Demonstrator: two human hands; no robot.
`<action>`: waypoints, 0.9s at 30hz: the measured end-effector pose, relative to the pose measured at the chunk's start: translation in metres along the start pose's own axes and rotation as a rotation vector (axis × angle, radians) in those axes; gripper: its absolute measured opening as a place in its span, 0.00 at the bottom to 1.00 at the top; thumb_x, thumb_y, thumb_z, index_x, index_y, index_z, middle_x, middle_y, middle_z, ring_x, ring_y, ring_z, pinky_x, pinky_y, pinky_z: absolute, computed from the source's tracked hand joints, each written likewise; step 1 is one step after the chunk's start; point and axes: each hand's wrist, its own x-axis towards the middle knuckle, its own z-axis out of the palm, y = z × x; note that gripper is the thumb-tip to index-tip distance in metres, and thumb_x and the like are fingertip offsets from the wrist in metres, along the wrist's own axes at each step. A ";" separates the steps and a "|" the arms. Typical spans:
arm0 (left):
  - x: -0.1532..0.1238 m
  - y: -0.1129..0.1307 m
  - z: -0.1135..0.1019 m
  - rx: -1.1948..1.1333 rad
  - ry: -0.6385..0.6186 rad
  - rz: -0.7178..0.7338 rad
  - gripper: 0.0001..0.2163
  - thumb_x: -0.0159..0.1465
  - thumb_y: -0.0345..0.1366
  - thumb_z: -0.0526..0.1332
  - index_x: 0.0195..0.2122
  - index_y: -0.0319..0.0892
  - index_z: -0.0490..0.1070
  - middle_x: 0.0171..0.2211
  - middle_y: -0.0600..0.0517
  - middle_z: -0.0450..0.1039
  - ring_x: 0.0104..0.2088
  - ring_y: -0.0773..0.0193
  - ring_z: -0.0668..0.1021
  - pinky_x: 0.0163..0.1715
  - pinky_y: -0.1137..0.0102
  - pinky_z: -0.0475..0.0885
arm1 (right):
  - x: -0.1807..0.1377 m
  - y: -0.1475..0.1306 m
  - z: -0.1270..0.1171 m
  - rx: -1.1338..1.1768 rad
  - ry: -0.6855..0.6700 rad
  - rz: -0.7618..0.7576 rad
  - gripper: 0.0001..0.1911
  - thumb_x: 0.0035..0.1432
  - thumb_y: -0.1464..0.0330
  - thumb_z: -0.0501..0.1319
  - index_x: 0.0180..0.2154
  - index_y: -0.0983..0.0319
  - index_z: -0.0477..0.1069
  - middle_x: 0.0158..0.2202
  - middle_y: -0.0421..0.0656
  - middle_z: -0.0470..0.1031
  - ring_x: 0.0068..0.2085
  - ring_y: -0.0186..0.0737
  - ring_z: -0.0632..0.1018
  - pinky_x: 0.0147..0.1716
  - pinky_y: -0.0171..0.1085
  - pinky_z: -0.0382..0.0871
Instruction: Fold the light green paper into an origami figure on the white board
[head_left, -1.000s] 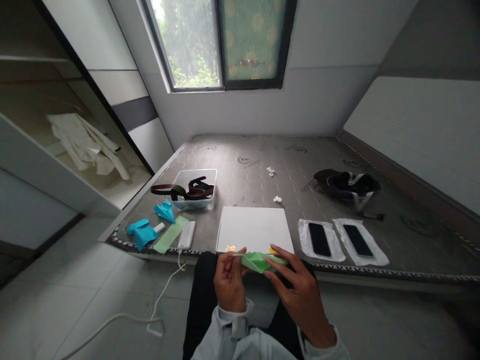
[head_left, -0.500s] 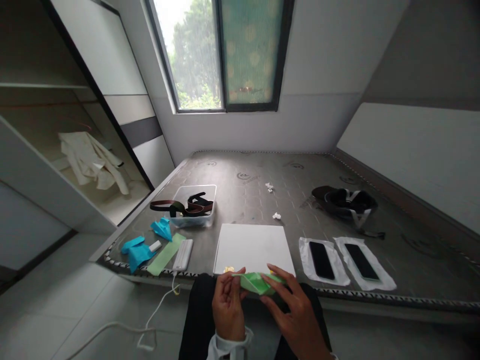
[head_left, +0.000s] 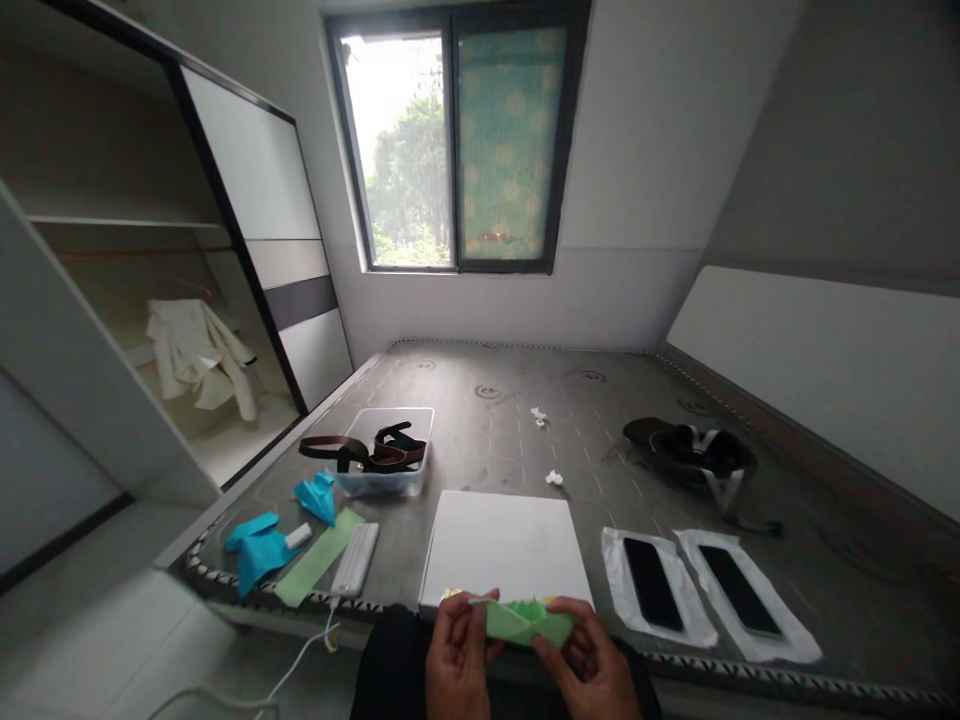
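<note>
Between my two hands is a folded piece of green paper [head_left: 525, 622], held low in front of my lap. My left hand [head_left: 461, 650] pinches its left end between thumb and fingers. My right hand [head_left: 589, 655] grips the right end, thumb on the near face. The paper has creased, slanting folds and an uneven upper edge. Just beyond the hands lies a flat white box [head_left: 506, 540]; small yellowish bits at its near edge are partly hidden by my fingers.
Left of the box are a white power strip [head_left: 355, 562], a green paper strip [head_left: 319, 560], crumpled blue paper [head_left: 262, 555] and a clear tub [head_left: 386, 482] with belts [head_left: 390, 450]. On the right lie two phones [head_left: 652, 585] on white wrappers and a black cap [head_left: 686, 450]. White scraps [head_left: 553, 478] lie beyond.
My view has tilted up, so the bed sits lower in the picture. My right fingers have moved from over the paper to grip its right end, and the paper's folded face has turned toward me.
</note>
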 end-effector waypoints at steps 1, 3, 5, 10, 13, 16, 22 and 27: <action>0.000 0.000 0.000 -0.011 -0.005 -0.005 0.25 0.42 0.55 0.72 0.32 0.42 0.70 0.31 0.44 0.83 0.33 0.50 0.84 0.24 0.70 0.79 | 0.001 0.000 -0.002 0.001 -0.001 0.001 0.22 0.42 0.53 0.72 0.34 0.60 0.71 0.33 0.44 0.83 0.36 0.44 0.84 0.36 0.32 0.78; -0.001 0.000 -0.001 -0.026 -0.012 -0.012 0.25 0.42 0.55 0.73 0.32 0.42 0.70 0.31 0.44 0.84 0.33 0.51 0.84 0.24 0.71 0.78 | 0.004 0.001 -0.007 0.000 -0.019 0.014 0.19 0.42 0.55 0.72 0.31 0.60 0.72 0.32 0.44 0.83 0.35 0.43 0.83 0.36 0.32 0.78; -0.001 0.000 -0.001 -0.037 -0.023 -0.022 0.25 0.42 0.55 0.73 0.32 0.42 0.70 0.31 0.44 0.84 0.33 0.51 0.84 0.23 0.71 0.78 | 0.007 0.003 -0.011 -0.002 -0.036 0.030 0.18 0.42 0.56 0.72 0.29 0.61 0.72 0.30 0.44 0.82 0.34 0.44 0.83 0.35 0.32 0.78; -0.001 -0.006 -0.002 -0.016 -0.131 -0.061 0.25 0.40 0.52 0.75 0.34 0.41 0.73 0.33 0.42 0.84 0.30 0.52 0.84 0.24 0.71 0.77 | 0.007 0.005 -0.008 0.022 0.068 0.043 0.24 0.39 0.53 0.73 0.35 0.59 0.70 0.27 0.42 0.82 0.31 0.43 0.83 0.33 0.33 0.78; 0.001 -0.014 -0.004 0.074 -0.264 -0.079 0.26 0.39 0.51 0.75 0.34 0.38 0.78 0.30 0.41 0.83 0.29 0.55 0.83 0.28 0.69 0.78 | 0.003 0.004 -0.002 -0.007 0.102 0.046 0.30 0.38 0.51 0.72 0.41 0.58 0.69 0.22 0.39 0.80 0.27 0.42 0.81 0.30 0.33 0.77; 0.004 -0.019 -0.008 0.165 -0.349 -0.101 0.23 0.41 0.52 0.74 0.29 0.38 0.81 0.25 0.44 0.82 0.24 0.56 0.81 0.25 0.68 0.77 | 0.000 0.001 0.003 0.019 0.115 0.052 0.31 0.37 0.52 0.73 0.41 0.58 0.68 0.23 0.39 0.80 0.26 0.41 0.81 0.29 0.32 0.76; 0.011 -0.012 -0.015 0.294 -0.524 0.003 0.18 0.48 0.51 0.70 0.28 0.40 0.82 0.24 0.46 0.82 0.25 0.57 0.80 0.27 0.69 0.75 | 0.006 -0.003 -0.003 0.038 0.052 0.104 0.28 0.34 0.53 0.74 0.37 0.59 0.74 0.27 0.43 0.82 0.30 0.44 0.82 0.30 0.34 0.76; 0.019 -0.011 -0.017 0.356 -0.616 0.065 0.17 0.51 0.50 0.69 0.28 0.40 0.81 0.24 0.46 0.81 0.25 0.59 0.79 0.28 0.70 0.74 | 0.015 -0.004 -0.018 -0.186 -0.155 0.096 0.20 0.41 0.51 0.70 0.26 0.61 0.79 0.23 0.43 0.80 0.27 0.43 0.79 0.28 0.35 0.74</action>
